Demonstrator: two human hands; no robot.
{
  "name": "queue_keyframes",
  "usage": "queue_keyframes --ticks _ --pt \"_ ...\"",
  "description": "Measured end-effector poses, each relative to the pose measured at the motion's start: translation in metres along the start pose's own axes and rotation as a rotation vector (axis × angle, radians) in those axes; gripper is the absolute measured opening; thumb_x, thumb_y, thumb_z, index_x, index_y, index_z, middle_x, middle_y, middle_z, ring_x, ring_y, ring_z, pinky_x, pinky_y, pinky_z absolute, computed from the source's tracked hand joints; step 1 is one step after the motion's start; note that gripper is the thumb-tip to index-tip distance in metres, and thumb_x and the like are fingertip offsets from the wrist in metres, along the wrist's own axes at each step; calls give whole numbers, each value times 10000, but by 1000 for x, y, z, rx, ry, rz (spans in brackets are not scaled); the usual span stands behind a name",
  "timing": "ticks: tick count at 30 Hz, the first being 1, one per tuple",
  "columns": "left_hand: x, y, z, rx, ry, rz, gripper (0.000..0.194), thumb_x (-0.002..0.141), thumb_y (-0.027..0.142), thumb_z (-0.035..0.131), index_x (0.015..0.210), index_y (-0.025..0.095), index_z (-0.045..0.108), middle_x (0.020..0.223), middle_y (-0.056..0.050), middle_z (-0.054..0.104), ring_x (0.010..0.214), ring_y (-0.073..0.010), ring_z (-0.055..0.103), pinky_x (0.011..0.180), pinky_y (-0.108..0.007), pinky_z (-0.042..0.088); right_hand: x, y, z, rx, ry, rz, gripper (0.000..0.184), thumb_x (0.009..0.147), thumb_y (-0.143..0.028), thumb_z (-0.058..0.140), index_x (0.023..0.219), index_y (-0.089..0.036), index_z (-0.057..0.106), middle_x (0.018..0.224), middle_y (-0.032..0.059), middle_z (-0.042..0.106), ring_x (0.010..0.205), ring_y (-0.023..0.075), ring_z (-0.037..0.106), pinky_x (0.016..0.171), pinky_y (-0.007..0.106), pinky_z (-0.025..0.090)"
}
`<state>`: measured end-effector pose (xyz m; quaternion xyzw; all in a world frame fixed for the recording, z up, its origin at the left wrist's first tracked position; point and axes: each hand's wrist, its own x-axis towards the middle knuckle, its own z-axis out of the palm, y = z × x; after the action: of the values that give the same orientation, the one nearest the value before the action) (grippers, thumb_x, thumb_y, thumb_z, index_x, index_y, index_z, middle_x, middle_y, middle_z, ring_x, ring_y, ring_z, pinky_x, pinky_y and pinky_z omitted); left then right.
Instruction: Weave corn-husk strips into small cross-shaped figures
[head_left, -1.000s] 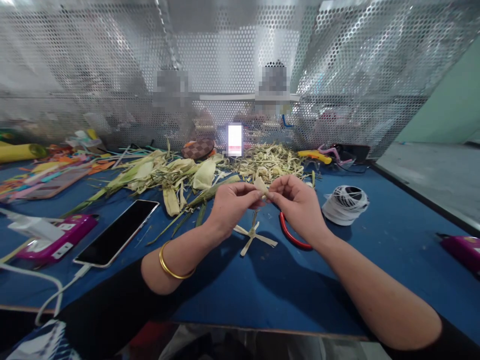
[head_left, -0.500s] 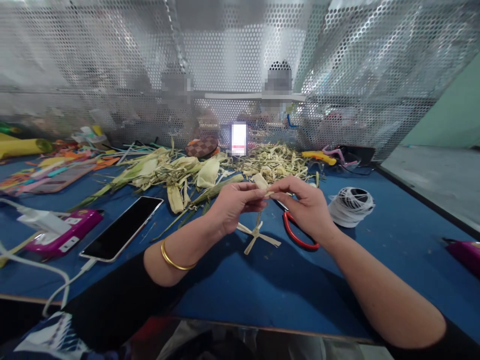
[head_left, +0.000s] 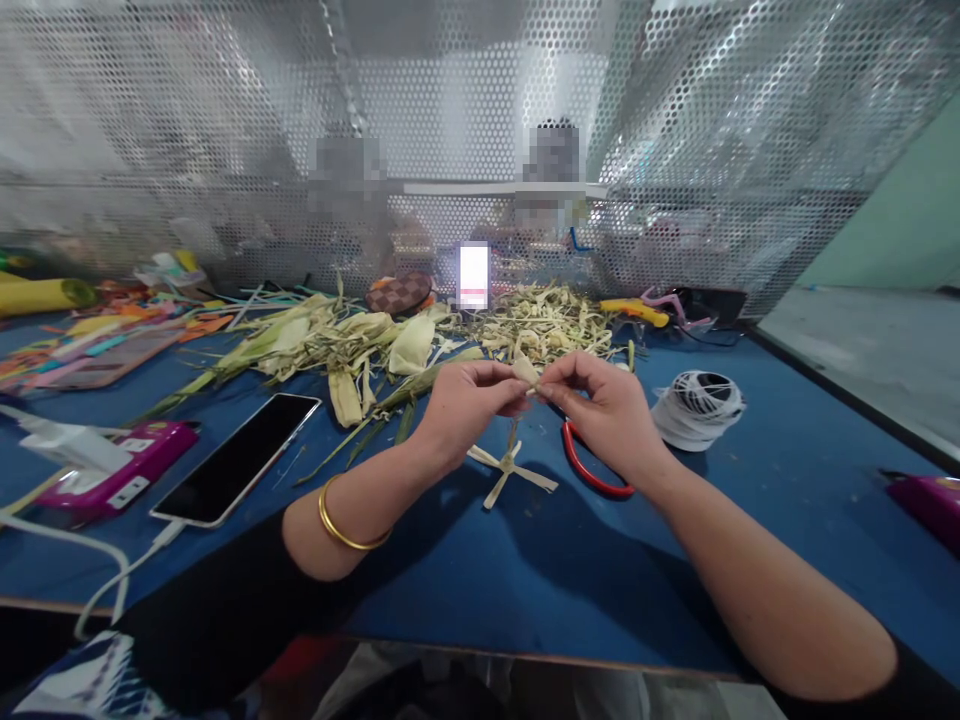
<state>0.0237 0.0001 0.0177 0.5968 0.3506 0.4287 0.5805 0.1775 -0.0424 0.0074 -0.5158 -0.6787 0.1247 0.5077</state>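
Note:
Between my two hands is a small pale piece of corn husk point(head_left: 526, 372), pinched at its lower end. My left hand point(head_left: 469, 405) closes thumb and fingers on it from the left. From the right, the fingertips of my right hand point(head_left: 600, 405) press on the same piece. Just below, a cross-shaped piece of husk strips point(head_left: 507, 466) lies on the blue table, with a thin stem rising toward my hands. Red-handled scissors point(head_left: 592, 472) lie partly hidden under my right hand. A spool of white string point(head_left: 699, 408) stands to the right of that hand.
Dried corn husks point(head_left: 360, 345) and a heap of shredded husk point(head_left: 551, 318) lie behind my hands. On the left are a charging phone point(head_left: 238, 460) and a purple power strip point(head_left: 124, 465). Yellow-handled scissors point(head_left: 636, 312) lie near the perforated metal screen point(head_left: 480, 110).
The pale husk piece tilts a little between my fingertips, and my right fingers shift slightly at its lower end. Both hands keep their hold. The whole view sways slightly.

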Motion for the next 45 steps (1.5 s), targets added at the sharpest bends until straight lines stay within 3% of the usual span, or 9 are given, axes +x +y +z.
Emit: queue_keyframes --ticks 13,18,21,24,27,33,39,45 --pt "-2 -1 2 -54 -29 -42 106 623 197 738 683 124 690 640 -14 659 605 -109 606 681 -269 513 1 0 -1 97 16 61 135 741 -164 620 770 -209 496 673 -20 579 614 126 557 593 282 457" --pt "-2 -1 2 -111 -63 -92 89 608 142 742 670 125 680 637 -8 665 596 -99 605 687 -260 507 3 2 -1 197 5 111 134 738 -197 648 743 -202 514 641 -22 583 593 129 570 573 283 455" --pt "-1 1 1 -164 -77 -147 83 629 142 738 677 123 673 646 -20 674 593 -102 615 674 -255 506 3 2 -1 293 -28 100 100 761 -215 638 831 -200 569 670 -15 611 625 142 599 609 300 485" --pt "0 3 -1 -228 -64 -203 69 658 113 711 655 122 643 609 -14 654 568 -95 613 654 -244 500 3 1 -3 215 -49 -24 131 784 -209 622 914 -220 618 784 6 653 705 149 611 679 320 496" --pt "0 4 -3 -267 -71 -238 88 681 89 685 645 125 613 588 -11 639 560 -88 609 656 -237 499 3 -1 -4 77 -51 -125 62 819 -202 593 834 -232 646 818 12 677 762 160 614 722 324 486" --pt "0 4 -6 -273 -99 -277 80 682 93 677 654 126 609 617 -25 656 553 -91 613 632 -231 501 2 1 -3 35 -41 -82 50 835 -215 585 794 -223 611 740 -7 652 697 152 599 662 290 457" --pt "-1 0 -1 -164 -34 -150 71 670 168 703 660 133 643 609 -20 661 564 -111 619 621 -251 511 2 7 -2 -24 -19 -99 97 841 -224 569 746 -216 584 752 11 632 721 163 564 668 299 436" --pt "0 -2 2 -26 17 6 51 673 170 691 649 133 666 594 -3 653 557 -100 605 620 -241 521 0 6 5 45 20 39 92 803 -238 589 724 -199 567 690 5 602 656 146 542 629 297 428"
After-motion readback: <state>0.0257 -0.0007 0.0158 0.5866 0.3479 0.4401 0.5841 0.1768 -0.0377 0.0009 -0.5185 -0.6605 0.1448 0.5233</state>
